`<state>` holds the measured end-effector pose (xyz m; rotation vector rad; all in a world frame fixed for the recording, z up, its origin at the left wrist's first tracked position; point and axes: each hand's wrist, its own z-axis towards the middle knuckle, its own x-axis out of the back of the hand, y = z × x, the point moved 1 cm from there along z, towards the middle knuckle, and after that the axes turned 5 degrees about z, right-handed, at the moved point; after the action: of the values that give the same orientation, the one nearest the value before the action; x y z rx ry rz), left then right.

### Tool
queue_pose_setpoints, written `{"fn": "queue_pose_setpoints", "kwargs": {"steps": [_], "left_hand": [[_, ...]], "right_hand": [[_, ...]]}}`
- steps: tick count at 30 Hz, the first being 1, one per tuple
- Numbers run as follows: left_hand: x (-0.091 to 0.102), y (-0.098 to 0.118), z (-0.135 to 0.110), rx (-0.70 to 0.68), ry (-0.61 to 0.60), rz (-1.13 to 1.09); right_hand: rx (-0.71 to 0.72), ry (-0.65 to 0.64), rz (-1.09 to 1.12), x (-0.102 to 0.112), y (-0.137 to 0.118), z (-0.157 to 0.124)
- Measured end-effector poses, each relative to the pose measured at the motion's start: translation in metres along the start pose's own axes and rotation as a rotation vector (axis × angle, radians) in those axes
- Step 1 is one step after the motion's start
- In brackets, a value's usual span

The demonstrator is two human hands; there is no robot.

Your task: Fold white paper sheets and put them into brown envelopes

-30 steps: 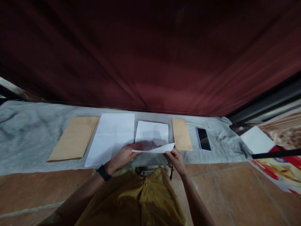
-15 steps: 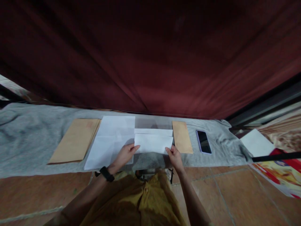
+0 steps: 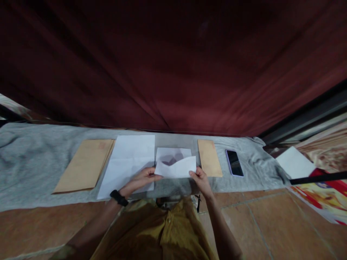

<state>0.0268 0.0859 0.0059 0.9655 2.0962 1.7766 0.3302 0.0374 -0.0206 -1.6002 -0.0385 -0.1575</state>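
Observation:
A folded sheet of white paper (image 3: 176,168) is held by its two ends in front of me. Its near flap bows up with a wavy edge, and shadow falls on the part behind it. My left hand (image 3: 149,174) pinches the left end, fingers closed. At the right end, my right hand (image 3: 199,176) grips the paper between thumb and fingers. Left of it lies a stack of white paper (image 3: 130,159) with a crease across the top sheet. A single brown envelope (image 3: 209,157) rests just beyond my right hand.
Brown envelopes (image 3: 84,164) lie stacked at the left on the grey cloth (image 3: 32,162). A phone (image 3: 234,163) sits to the right. Past the cloth's right end are a white sheet (image 3: 295,163) and a colourful printed package (image 3: 322,202). A dark red curtain (image 3: 173,72) hangs behind.
The paper's near flap has lifted and bowed, opening a gap to the part behind. My left hand has turned and dropped slightly; the right hand keeps its hold.

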Motion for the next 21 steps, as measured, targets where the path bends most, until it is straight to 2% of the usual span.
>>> {"fn": "queue_pose_setpoints", "kwargs": {"steps": [2,4,7,10,13,17,21], "left_hand": [[-0.001,0.000,-0.005,-0.046,-0.145,0.021],[-0.004,0.002,-0.008,-0.097,-0.175,0.064],[-0.007,0.005,-0.008,-0.120,-0.147,0.154],[-0.008,0.008,-0.008,-0.169,-0.182,0.267],[-0.009,0.006,-0.007,-0.144,-0.083,0.321],[-0.012,-0.004,0.000,-0.018,0.156,0.235],[-0.015,-0.013,0.010,0.120,0.291,0.234]], "right_hand": [[-0.010,-0.230,0.000,0.008,0.000,-0.010],[0.063,-0.372,-0.110,0.015,-0.001,-0.019],[0.233,-0.425,-0.320,0.020,-0.003,-0.024],[0.326,-0.441,-0.443,0.019,-0.004,-0.023],[0.281,-0.323,-0.426,0.015,-0.002,-0.020],[0.145,-0.111,-0.329,0.007,0.005,-0.015],[0.071,0.054,-0.360,-0.004,0.010,-0.012]]}}
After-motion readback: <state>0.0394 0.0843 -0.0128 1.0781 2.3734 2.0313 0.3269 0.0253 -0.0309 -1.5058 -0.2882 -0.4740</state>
